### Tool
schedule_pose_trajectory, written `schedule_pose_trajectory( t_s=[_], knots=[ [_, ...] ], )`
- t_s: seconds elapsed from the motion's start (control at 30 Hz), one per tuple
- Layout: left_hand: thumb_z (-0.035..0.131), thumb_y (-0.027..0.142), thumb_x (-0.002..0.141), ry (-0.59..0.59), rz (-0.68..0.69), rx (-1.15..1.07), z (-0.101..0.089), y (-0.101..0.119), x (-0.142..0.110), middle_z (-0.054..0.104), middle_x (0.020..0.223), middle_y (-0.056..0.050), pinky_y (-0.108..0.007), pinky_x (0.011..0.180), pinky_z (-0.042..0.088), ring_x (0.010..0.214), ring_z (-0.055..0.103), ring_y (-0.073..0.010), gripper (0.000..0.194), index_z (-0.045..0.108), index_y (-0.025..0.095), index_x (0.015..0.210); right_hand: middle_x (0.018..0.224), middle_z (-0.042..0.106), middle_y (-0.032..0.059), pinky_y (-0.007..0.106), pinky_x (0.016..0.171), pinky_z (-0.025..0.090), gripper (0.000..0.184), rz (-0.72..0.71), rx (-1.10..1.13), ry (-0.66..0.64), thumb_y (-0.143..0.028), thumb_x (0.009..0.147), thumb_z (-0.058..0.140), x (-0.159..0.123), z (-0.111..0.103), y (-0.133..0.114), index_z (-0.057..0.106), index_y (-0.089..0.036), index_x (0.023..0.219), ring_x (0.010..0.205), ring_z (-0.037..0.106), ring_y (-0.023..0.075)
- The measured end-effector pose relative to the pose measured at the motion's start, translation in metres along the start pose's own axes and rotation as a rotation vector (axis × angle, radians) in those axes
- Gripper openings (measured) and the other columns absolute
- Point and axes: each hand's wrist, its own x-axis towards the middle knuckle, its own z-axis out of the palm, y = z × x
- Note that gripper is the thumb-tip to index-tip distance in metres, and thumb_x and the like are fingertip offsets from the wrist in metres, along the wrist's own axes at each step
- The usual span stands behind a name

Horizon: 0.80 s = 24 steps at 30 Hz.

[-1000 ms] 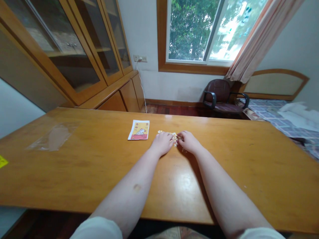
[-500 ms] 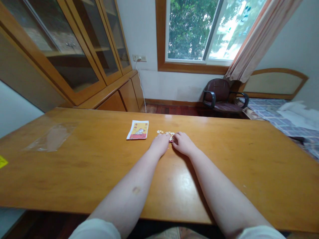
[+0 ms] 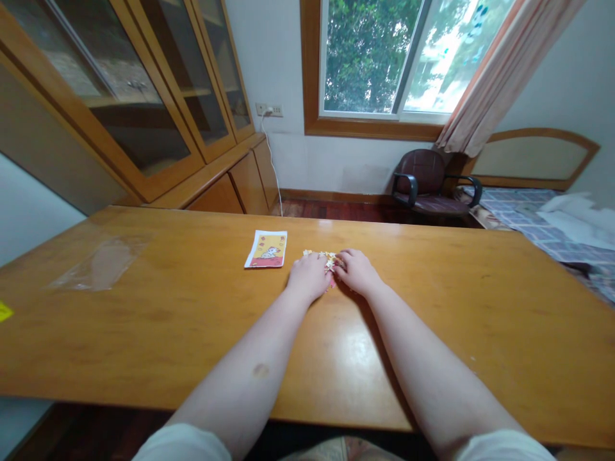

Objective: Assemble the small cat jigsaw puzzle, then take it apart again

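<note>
Small jigsaw puzzle pieces (image 3: pixel 330 262), pale with some pink ones, lie in a loose cluster on the wooden table (image 3: pixel 202 320). My left hand (image 3: pixel 309 276) is at the left side of the cluster, fingers bent in and closed against pieces. From the right, my right hand (image 3: pixel 355 270) curls its fingers over pieces at the other edge. Both hands partly cover the pieces, so their exact grip is hard to see. Left of my left hand lies a yellow and red picture card (image 3: pixel 267 249) with a white animal on it.
A clear plastic bag (image 3: pixel 100 264) lies flat on the table's left part, and a yellow object (image 3: pixel 4 312) shows at the left edge. Beyond the table stand a glass-door cabinet (image 3: pixel 206 153), a dark red armchair (image 3: pixel 423 176) and a bed (image 3: pixel 519 211).
More pieces now show between my hands, with pink ones nearer to me, where a compact bunch was before. My hands have shifted only slightly.
</note>
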Motion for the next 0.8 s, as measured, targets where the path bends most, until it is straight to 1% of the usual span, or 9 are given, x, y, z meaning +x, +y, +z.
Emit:
schedule_pose_trajectory(
  t_s=[0.07,0.1,0.23,0.4,0.5,0.6,0.67,0.7,0.8],
  knots=[
    [0.061,0.046,0.080,-0.067,-0.017,-0.017,0.000,0.004,-0.004,0.063,0.105,-0.015,-0.043,0.084,0.047,0.100,0.058,-0.0325,0.038,0.064,0.018,0.105,0.115,0.062,0.0113,0.033,0.094,0.037,0.034,-0.019,-0.018,-0.041,-0.036,0.085,0.060,0.000,-0.001,0.000,0.064,-0.018,0.113,0.106,0.053,0.0236],
    [0.064,0.048,0.077,-0.096,-0.030,-0.024,0.001,0.006,-0.005,0.063,0.106,-0.016,-0.043,0.084,0.047,0.101,0.058,-0.0332,0.042,0.064,0.017,0.106,0.114,0.062,0.0112,0.033,0.094,0.037,0.034,-0.024,-0.024,-0.061,-0.036,0.084,0.061,0.000,-0.002,0.000,0.064,-0.018,0.113,0.105,0.053,0.0236],
    [0.064,0.038,0.079,-0.151,-0.055,-0.033,0.005,0.006,-0.005,0.063,0.106,-0.016,-0.040,0.085,0.048,0.100,0.061,-0.0308,0.037,0.062,0.017,0.110,0.108,0.064,0.0107,0.030,0.090,0.039,0.025,0.000,-0.028,-0.099,-0.029,0.086,0.060,0.002,-0.001,-0.004,0.066,-0.019,0.109,0.101,0.056,0.0217],
    [0.056,0.029,0.084,-0.134,-0.038,0.007,0.007,0.004,-0.003,0.063,0.107,-0.017,-0.040,0.085,0.048,0.100,0.061,-0.0307,0.032,0.059,0.013,0.112,0.104,0.067,0.0122,0.030,0.088,0.039,0.024,0.058,-0.073,-0.125,-0.025,0.090,0.051,0.005,0.002,-0.010,0.066,-0.017,0.107,0.097,0.058,0.0228],
    [0.048,0.022,0.087,-0.138,-0.015,0.025,0.008,0.004,-0.002,0.063,0.107,-0.016,-0.039,0.086,0.048,0.101,0.060,-0.0291,0.027,0.059,0.013,0.111,0.105,0.067,0.0123,0.031,0.089,0.038,0.026,0.065,-0.090,-0.098,-0.023,0.091,0.046,0.003,0.004,-0.012,0.066,-0.016,0.106,0.098,0.057,0.0230],
    [0.039,0.017,0.091,-0.150,0.014,0.007,0.009,0.004,-0.001,0.062,0.109,-0.014,-0.039,0.087,0.048,0.103,0.059,-0.0271,0.028,0.058,0.015,0.113,0.120,0.062,0.0130,0.034,0.092,0.037,0.031,0.016,-0.099,-0.066,-0.026,0.091,0.047,0.001,0.005,-0.011,0.063,-0.017,0.116,0.106,0.053,0.0247],
    [0.042,0.021,0.092,-0.137,0.024,-0.003,0.011,0.004,0.000,0.061,0.111,-0.014,-0.040,0.090,0.047,0.106,0.058,-0.0277,0.027,0.058,0.016,0.113,0.131,0.056,0.0113,0.037,0.092,0.037,0.037,-0.033,-0.096,-0.064,-0.030,0.091,0.048,-0.001,0.005,-0.010,0.058,-0.021,0.125,0.111,0.050,0.0261],
    [0.045,0.025,0.092,-0.131,0.027,-0.006,0.012,0.003,0.001,0.061,0.112,-0.014,-0.041,0.090,0.047,0.107,0.057,-0.0285,0.027,0.058,0.016,0.113,0.132,0.056,0.0103,0.038,0.092,0.037,0.037,-0.049,-0.091,-0.065,-0.032,0.091,0.049,-0.001,0.006,-0.009,0.057,-0.022,0.126,0.112,0.049,0.0264],
    [0.054,0.030,0.088,-0.139,0.042,-0.032,0.015,0.003,0.002,0.062,0.111,-0.014,-0.040,0.092,0.046,0.107,0.057,-0.0288,0.029,0.059,0.016,0.113,0.116,0.064,0.0102,0.037,0.088,0.039,0.027,-0.051,-0.060,-0.054,-0.032,0.090,0.052,0.001,0.007,-0.008,0.064,-0.021,0.111,0.104,0.052,0.0251]
  ],
)
